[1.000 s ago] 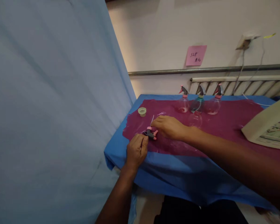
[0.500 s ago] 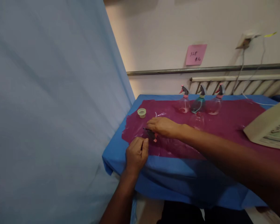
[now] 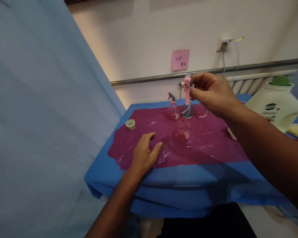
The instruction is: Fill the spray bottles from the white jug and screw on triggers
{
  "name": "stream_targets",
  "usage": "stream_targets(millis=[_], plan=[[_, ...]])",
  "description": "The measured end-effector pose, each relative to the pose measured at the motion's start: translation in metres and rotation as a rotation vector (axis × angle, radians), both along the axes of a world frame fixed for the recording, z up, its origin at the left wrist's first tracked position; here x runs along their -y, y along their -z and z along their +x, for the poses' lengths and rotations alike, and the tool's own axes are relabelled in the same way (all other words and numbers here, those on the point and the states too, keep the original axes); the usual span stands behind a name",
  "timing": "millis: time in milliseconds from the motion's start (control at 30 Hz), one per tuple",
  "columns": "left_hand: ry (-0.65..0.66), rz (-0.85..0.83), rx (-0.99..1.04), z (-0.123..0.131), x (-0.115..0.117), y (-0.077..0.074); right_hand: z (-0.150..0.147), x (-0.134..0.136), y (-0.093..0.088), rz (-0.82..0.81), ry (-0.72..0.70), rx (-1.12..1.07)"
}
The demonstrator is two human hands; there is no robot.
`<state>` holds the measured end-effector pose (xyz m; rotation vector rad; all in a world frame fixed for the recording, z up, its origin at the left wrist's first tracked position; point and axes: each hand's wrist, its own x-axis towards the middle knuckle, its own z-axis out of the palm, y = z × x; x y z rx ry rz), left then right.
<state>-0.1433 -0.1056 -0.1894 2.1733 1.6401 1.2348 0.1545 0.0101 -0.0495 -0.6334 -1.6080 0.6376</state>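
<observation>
The right hand (image 3: 215, 94) pinches a pink-and-dark-grey plastic trigger spray head (image 3: 187, 88) between thumb and fingers, raised above the far part of the blue-cloth-covered bench (image 3: 188, 180). The left hand (image 3: 144, 154), empty with fingers spread and curved, is over a wrinkled maroon plastic sheet (image 3: 141, 132). The step in hand appears to be handling the spray head near a clear, rounded plastic bottle (image 3: 183, 131) without a sprayer; fitting it there would call for alignment with the mouth. Its pink trigger faces near, pointing down; whether the pale curved tube (image 3: 186, 110) below belongs to it is unclear.
</observation>
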Motion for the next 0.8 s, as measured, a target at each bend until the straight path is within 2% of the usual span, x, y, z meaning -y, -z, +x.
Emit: stream_targets(millis=[100,167,267,367,467,533,667,800], plan=[[0.109,-0.087,0.054,0.052,-0.037,-0.011,0.004,-0.007,0.007,-0.011,0.013,-0.001],[0.144,-0.104,0.110,0.079,-0.062,-0.012,0.004,-0.010,0.013,-0.035,0.013,0.024],[0.153,-0.167,0.167,0.103,-0.093,-0.006,0.006,-0.011,0.014,-0.077,-0.018,0.037],[0.184,-0.220,0.195,0.112,-0.113,0.006,0.006,-0.008,0.008,-0.077,-0.042,0.010],[0.185,-0.234,0.231,0.116,-0.121,0.014,0.005,-0.007,0.006,-0.095,-0.060,0.001],[0.194,-0.254,0.278,0.118,-0.121,0.015,0.003,-0.011,0.012,-0.127,-0.072,0.007],[0.242,-0.253,0.374,0.121,-0.117,0.012,0.000,-0.028,0.041,-0.245,-0.079,0.021],[0.221,-0.261,0.450,0.123,-0.118,0.016,0.001,-0.039,0.078,-0.385,-0.167,-0.014]])
